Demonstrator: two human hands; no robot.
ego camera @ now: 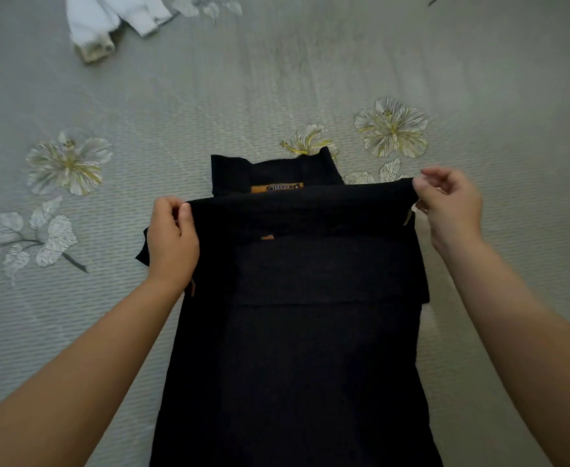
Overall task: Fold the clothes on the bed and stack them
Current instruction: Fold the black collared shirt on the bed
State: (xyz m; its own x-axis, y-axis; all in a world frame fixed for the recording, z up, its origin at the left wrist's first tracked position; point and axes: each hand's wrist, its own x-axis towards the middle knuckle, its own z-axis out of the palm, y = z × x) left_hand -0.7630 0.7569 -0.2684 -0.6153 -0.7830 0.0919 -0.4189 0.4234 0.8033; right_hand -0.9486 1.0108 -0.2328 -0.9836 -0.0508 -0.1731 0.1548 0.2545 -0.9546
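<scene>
Black garment on bed; left grip, right grip each pinch folded edge's corners.

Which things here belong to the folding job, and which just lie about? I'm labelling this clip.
In the job:
black garment, pinched by left hand and right hand
white garment, still unfolded

Lying about:
floral bedspread
</scene>
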